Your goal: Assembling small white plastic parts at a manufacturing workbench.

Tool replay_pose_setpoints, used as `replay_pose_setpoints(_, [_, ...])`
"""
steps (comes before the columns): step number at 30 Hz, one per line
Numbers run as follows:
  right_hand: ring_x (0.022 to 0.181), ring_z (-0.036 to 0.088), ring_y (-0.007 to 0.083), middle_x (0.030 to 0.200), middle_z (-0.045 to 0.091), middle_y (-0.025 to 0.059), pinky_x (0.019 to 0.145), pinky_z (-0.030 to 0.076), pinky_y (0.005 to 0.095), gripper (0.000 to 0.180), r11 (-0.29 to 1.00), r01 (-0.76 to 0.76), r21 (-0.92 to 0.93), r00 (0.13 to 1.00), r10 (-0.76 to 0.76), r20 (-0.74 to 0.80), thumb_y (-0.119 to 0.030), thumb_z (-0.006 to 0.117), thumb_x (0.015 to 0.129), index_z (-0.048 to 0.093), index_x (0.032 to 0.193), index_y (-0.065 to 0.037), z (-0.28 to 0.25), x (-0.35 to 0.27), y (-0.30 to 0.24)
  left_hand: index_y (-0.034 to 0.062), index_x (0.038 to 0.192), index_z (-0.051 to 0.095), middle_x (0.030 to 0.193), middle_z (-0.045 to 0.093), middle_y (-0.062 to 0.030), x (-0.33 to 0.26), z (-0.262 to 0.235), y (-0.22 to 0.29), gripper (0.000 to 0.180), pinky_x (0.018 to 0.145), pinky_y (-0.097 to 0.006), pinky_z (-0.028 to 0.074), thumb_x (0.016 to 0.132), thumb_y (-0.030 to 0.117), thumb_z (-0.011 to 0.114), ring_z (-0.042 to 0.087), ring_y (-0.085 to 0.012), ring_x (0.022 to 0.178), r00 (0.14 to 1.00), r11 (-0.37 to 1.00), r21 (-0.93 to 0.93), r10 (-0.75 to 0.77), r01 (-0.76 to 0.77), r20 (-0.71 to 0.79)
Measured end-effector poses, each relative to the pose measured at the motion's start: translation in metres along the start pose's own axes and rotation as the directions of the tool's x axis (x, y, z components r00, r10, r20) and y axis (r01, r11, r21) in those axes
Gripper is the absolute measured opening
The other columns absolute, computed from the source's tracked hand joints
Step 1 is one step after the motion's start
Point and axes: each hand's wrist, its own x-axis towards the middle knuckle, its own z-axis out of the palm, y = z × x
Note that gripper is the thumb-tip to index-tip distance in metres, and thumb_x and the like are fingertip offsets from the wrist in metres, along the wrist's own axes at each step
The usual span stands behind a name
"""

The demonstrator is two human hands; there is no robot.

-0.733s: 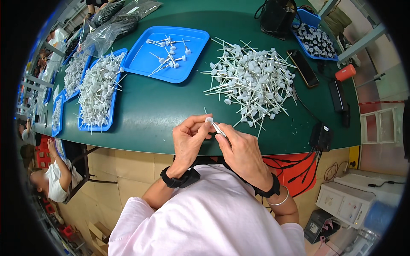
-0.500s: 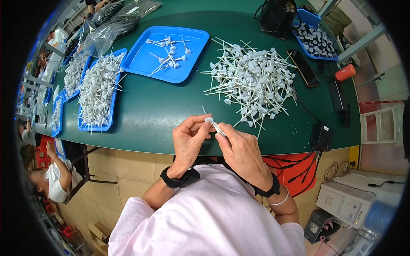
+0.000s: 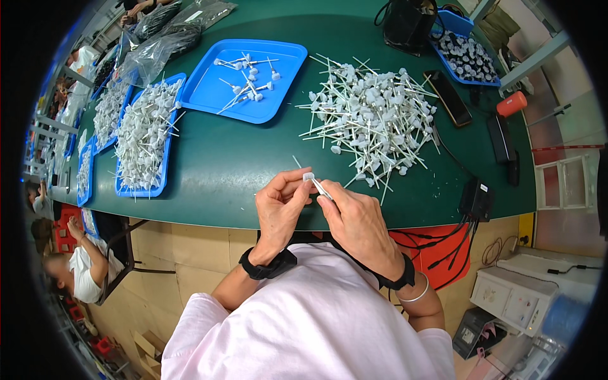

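Close to the table's near edge, my left hand (image 3: 278,202) pinches a small white part with a pale, capped head (image 3: 308,177) and a thin stem that sticks out beyond the fingers. My right hand (image 3: 358,218) is closed on slim metal tweezers (image 3: 322,189), whose tips touch or almost touch that head. Just beyond my hands lies a big loose pile of similar white stemmed parts (image 3: 373,117). A blue tray (image 3: 278,69) to the left of the pile carries several more of them. My fingers hide much of the held part.
More blue trays heaped with white parts (image 3: 147,133) stand at the left. At the right are a phone (image 3: 448,98), a black bag (image 3: 410,25), a tray of dark-and-white pieces (image 3: 467,58), a red cylinder (image 3: 512,104) and a black box with cables (image 3: 475,201). Another person (image 3: 85,266) sits at the left.
Both hands keep their grips nearly in place. The held part's head and stem have shifted slightly left. The whole scene moves a few pixels with the camera.
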Motion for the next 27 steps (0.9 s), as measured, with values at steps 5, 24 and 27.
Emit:
replay_pose_setpoints(5, [0.067,0.064,0.0368,0.081,0.065,0.0185,0.055,0.048,0.0422,0.021,1.0,0.0,-0.011,1.0,0.0,0.007,-0.007,0.061,0.091,0.058,0.111,-0.001,0.0001,0.0003,0.0012,-0.0026,0.116,0.063,0.098,0.072,-0.0086,-0.0008,0.0005,-0.0017,0.024,0.071,-0.022,0.054,0.094,0.006,0.064,0.069,-0.0123,0.089,1.0,1.0,0.008,0.013,-0.013,-0.004])
replay_pose_setpoints(24, [0.067,0.062,0.04,0.077,0.064,0.0186,0.055,0.048,0.047,0.012,1.0,0.029,-0.003,1.0,-0.029,-0.001,-0.009,0.059,0.091,0.055,0.1,-0.001,-0.0041,0.0021,0.0054,-0.0045,0.114,0.062,0.097,0.072,-0.0106,-0.0058,0.0025,-0.0034,0.024,0.069,-0.022,0.054,0.093,0.004,0.065,0.07,-0.0144,0.086,0.999,0.999,0.01,-0.03,0.03,-0.031])
replay_pose_setpoints(27, [0.068,0.062,0.0397,0.078,0.064,0.0183,0.056,0.048,0.0469,0.012,1.0,0.006,-0.001,1.0,-0.006,-0.01,-0.009,0.059,0.091,0.055,0.1,-0.002,-0.0064,-0.0009,0.0047,-0.004,0.114,0.062,0.099,0.072,-0.0115,-0.0037,-0.0006,-0.0017,0.024,0.071,-0.023,0.054,0.093,0.006,0.065,0.07,-0.0148,0.088,0.999,0.999,0.004,-0.044,0.044,-0.018])
